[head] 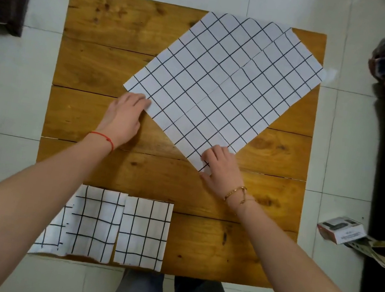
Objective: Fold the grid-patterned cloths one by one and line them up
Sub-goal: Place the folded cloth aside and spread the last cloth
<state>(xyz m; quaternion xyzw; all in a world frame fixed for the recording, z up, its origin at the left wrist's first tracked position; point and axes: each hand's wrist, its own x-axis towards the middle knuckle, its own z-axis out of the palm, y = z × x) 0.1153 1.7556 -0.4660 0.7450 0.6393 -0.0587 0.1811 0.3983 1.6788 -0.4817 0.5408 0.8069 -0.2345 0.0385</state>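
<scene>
Cloth number four, by our reckoning, is the one in hand: an unfolded grid-patterned cloth [221, 87] lies flat on the far right part of the wooden tabletop [107, 37], while three folded cloths [119, 229] already sit side by side along the near left edge, the leftmost partly hidden under our left forearm.

The open cloth is turned diagonally. Its long axis runs from the near corner, close to mid-tabletop, up toward the far right corner, so it reads as a diamond; one corner points at us and the far right corner hangs just over the tabletop's edge.

Our left hand [125, 114] rests with fingers loosely extended on the cloth's left edge, near its left corner. Our right hand [220, 168] has fingers curled over the near corner and seems to pinch it, though the thumb's contact is hard to make out.

We judge this as the start of the fold. The next move likely calls for squaring the cloth to the tabletop, or lifting this near edge and carrying it over to meet the opposite edge, grid lines matched, with no wrinkle trapped.
</scene>
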